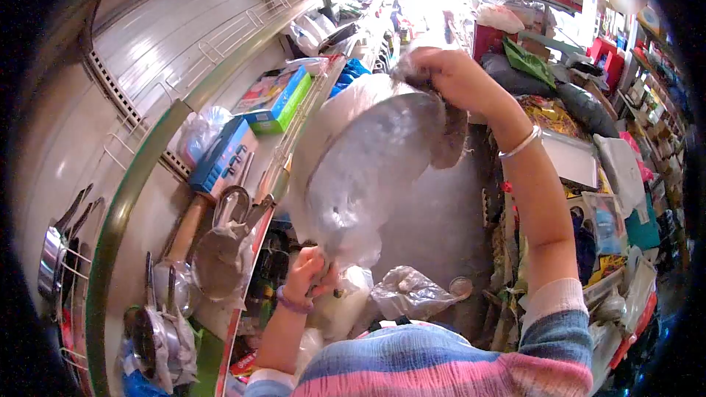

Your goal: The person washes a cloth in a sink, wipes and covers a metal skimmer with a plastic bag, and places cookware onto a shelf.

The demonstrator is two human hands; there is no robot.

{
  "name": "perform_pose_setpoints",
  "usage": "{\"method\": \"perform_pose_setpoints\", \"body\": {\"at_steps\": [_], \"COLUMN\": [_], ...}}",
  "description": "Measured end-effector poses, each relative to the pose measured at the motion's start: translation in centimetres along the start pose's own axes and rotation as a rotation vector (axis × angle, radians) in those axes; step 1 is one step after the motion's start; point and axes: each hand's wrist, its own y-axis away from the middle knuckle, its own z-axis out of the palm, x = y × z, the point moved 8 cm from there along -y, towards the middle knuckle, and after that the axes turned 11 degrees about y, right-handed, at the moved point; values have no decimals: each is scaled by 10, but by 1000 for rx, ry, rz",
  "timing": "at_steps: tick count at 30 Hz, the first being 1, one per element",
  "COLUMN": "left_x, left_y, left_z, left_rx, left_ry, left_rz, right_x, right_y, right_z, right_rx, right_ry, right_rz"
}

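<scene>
R hand grips blurry metal pan up top, L hand its lower end; tilted over floor. Loose grip cld drop it; wide swing cld clip blue box.

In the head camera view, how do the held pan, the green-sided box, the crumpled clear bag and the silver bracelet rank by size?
1. Pan
2. Green-sided box and clear bag: too alike to rank
3. Silver bracelet
</scene>
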Motion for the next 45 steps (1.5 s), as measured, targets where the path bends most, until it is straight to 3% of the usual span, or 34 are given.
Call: {"method": "perform_pose_setpoints", "body": {"at_steps": [2, 3, 5, 6, 7, 8, 9, 10, 12, 15, 18, 21, 25, 29, 31, 33, 36, 37, 39, 40, 41, 42, 43, 44, 45], "left_x": [2, 6, 2, 0, -1, -2, -3, -4, -7, -25, -38, -48, -48, -39, -38, -32, -18, -19, -27, -30, -33, -37, -42, -45, -49], "left_y": [6, 10, 8, 6, 4, 3, 3, 3, 5, 10, 14, 15, -3, -27, -32, -35, -34, -32, -27, -26, -24, -23, -25, -24, -24], "left_z": [-4, -3, -10, -13, -12, -11, -8, -5, 5, -6, -10, 3, 23, 64, 54, 60, 51, 44, 28, 27, 26, 25, 11, 5, 1], "left_rx": [115, 232, 128, 77, 40, 4, -15, -35, -47, -135, -58, -54, -157, -243, -285, -293, -32, -77, 194, 221, 248, 275, 65, 84, 103], "left_ry": [-48, -81, -16, 15, 25, 33, 52, 70, 137, 342, 371, 633, 579, 665, 424, 200, 215, 314, 575, 625, 675, 725, 702, 774, 846], "left_rz": [62, 117, 59, 29, 0, -34, -48, -63, -49, -83, -126, -227, -32, -70, -53, -35, -10, -44, -93, -96, -97, -98, -121, -126, -131], "right_x": [18, 26, 44, 10, -18, -52, -80, -109, -104, -66, -6, -29, -28, -64, -85, -94, -97, -96, -60, -39, -35, -27, -26, -27, -27], "right_y": [14, 16, 25, 30, 32, 31, 25, 27, 19, 18, 54, 62, 91, 112, 122, 130, 134, 133, 140, 149, 148, 147, 142, 140, 131], "right_z": [22, 8, -18, -53, -76, -82, -66, -62, -35, -15, 23, 21, 70, 133, 152, 169, 160, 155, 152, 146, 115, 103, 80, 60, 48], "right_rx": [-332, -168, 157, 415, 536, 506, 320, 223, 167, 25, 12, 135, 587, 623, 595, 412, 160, 85, 160, 327, 413, 555, 683, 850, 834], "right_ry": [248, 158, -16, -104, -79, -244, -629, -265, -353, -612, -913, -1303, -1448, -1564, -1596, -1306, -773, -583, -645, -857, -853, -1089, -1136, -1122, -1173], "right_rz": [166, 221, 316, 241, 57, -36, -212, -481, -438, -210, 537, 271, 317, 536, 650, 525, 318, 242, 529, 633, 739, 720, 718, 683, 560]}}
